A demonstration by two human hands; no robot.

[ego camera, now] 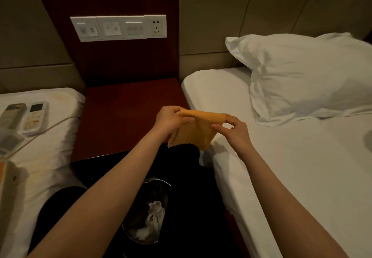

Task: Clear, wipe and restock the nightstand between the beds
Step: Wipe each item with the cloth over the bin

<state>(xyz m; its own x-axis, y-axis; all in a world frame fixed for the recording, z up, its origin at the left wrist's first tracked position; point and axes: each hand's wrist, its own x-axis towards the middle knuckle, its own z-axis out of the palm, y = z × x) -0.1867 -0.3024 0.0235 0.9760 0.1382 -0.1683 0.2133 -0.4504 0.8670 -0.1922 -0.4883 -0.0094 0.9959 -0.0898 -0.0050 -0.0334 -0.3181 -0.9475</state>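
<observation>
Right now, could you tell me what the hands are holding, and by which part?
An orange cloth, pinched along its top edge: left hand at the left corner, right hand at the right.

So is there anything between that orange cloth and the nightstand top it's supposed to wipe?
Nothing visible does. The left hand and right hand pinch the orange cloth by the front corner of the nightstand; the remotes lie aside on the left bed.

No legible text anywhere — markings on the remotes are blurred.
</observation>
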